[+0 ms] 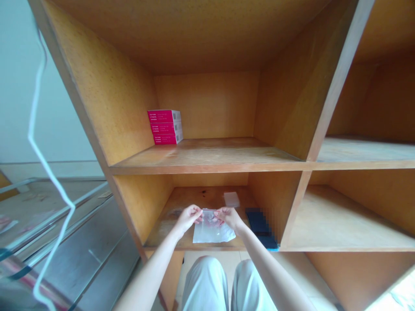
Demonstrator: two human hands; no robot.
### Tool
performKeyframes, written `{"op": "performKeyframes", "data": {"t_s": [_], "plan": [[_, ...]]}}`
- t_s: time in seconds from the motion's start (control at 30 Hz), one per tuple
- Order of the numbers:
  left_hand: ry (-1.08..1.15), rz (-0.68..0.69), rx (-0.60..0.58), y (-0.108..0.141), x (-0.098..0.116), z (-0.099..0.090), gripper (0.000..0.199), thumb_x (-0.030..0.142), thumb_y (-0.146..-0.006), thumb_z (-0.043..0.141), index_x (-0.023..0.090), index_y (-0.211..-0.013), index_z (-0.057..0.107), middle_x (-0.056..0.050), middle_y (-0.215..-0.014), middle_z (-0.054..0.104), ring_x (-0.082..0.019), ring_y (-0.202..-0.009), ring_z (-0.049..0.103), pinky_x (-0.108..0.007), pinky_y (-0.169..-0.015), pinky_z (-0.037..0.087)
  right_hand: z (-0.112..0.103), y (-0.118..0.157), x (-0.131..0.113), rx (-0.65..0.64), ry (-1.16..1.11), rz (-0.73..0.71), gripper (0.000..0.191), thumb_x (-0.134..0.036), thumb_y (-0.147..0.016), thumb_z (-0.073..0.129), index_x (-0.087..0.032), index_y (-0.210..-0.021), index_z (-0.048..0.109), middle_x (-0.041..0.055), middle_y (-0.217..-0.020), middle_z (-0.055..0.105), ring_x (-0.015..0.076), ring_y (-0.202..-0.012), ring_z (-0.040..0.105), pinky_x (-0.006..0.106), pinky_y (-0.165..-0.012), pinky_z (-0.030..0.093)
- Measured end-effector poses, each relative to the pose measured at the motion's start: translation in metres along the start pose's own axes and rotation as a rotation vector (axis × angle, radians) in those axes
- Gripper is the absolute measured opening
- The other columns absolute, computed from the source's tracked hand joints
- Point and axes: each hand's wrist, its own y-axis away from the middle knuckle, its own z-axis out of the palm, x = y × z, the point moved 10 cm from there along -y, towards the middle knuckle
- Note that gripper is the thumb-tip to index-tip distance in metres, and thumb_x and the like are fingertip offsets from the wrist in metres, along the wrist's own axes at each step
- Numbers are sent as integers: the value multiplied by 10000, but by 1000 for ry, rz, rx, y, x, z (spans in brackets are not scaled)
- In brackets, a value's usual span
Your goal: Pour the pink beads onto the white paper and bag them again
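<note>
A clear plastic bag (214,233) hangs between my two hands, in front of the lower shelf. My left hand (191,216) pinches its top left corner. At the top right corner, the fingers of my right hand (228,217) are closed on the same bag. Something faintly reddish shows through its upper part, too unclear to name. Behind my right hand, a small white packet (231,199) lies on the shelf.
Three pink boxes (164,127) are stacked at the left of the upper shelf (210,151). A dark flat object (258,221) lies by the lower compartment's right wall. A white cable (53,177) hangs at the left, near a metal-framed rack.
</note>
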Motion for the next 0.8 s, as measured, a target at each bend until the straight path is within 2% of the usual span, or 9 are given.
{"op": "performKeyframes", "data": {"t_s": [0.17, 0.23, 0.3, 0.37, 0.43, 0.5, 0.6, 0.67, 0.8], "plan": [[19, 7, -12, 3, -1, 9, 310, 449, -708, 557, 154, -789, 503, -31, -678, 637, -129, -528, 600, -248, -535, 454, 6, -2, 2, -23, 29, -33, 406, -499, -668, 599, -105, -758, 639, 66, -640, 646, 100, -447, 517, 233, -454, 422], [43, 15, 36, 3, -2, 5, 309, 452, -713, 549, 155, -781, 500, -24, -665, 632, -129, -511, 600, -244, -520, 455, 5, 0, 0, 10, 33, -69, 454, -495, -686, 582, -113, -927, 626, 79, -731, 661, 112, -480, 538, 241, -464, 433], [85, -5, 91, 3, -6, -1, 312, 452, -703, 557, 160, -795, 495, -19, -676, 635, -129, -506, 603, -245, -515, 461, 3, 7, -4, 61, 38, -129, 540, -486, -710, 561, -152, -1134, 535, 92, -881, 659, 141, -569, 580, 261, -501, 460], [121, -27, 129, 4, -9, -6, 324, 458, -690, 566, 164, -802, 492, -13, -681, 636, -127, -499, 601, -249, -515, 468, 4, 17, -8, 102, 77, -205, 566, -473, -735, 538, -185, -1218, 470, 100, -1011, 632, 182, -702, 609, 303, -588, 490], [138, -37, 136, 4, -12, -7, 338, 470, -681, 570, 165, -805, 494, -10, -687, 636, -122, -495, 599, -252, -523, 475, 7, 27, -11, 122, 158, -281, 496, -456, -753, 526, -192, -1173, 525, 102, -1077, 611, 227, -872, 595, 366, -749, 476], [136, -51, 110, 4, -14, -3, 356, 484, -682, 565, 165, -826, 502, -15, -708, 637, -120, -505, 602, -259, -544, 485, 11, 35, -12, 131, 236, -335, 417, -438, -762, 524, -197, -1095, 592, 98, -1095, 607, 252, -1001, 549, 412, -891, 401], [132, -60, 89, 3, -22, -1, 411, 504, -703, 533, 171, -941, 496, -48, -806, 644, -141, -581, 626, -284, -580, 501, 8, 38, -15, 163, 274, -364, 384, -429, -764, 526, -205, -1064, 611, 95, -1111, 599, 253, -1072, 508, 424, -953, 345], [112, -16, 171, 2, -28, -11, 456, 505, -724, 503, 177, -1037, 459, -80, -911, 634, -166, -697, 641, -299, -618, 507, -6, 32, -21, 224, 256, -368, 389, -430, -757, 534, -204, -1066, 606, 95, -1129, 587, 245, -1092, 495, 411, -957, 344], [-95, 134, 542, 8, -44, -55, 417, 444, -725, 511, 145, -1013, 471, -108, -947, 611, -190, -903, 597, -340, -818, 459, -57, 5, -37, 409, 168, -390, 388, -420, -738, 548, -187, -1045, 589, 102, -1130, 581, 231, -1089, 496, 395, -951, 348]]}}
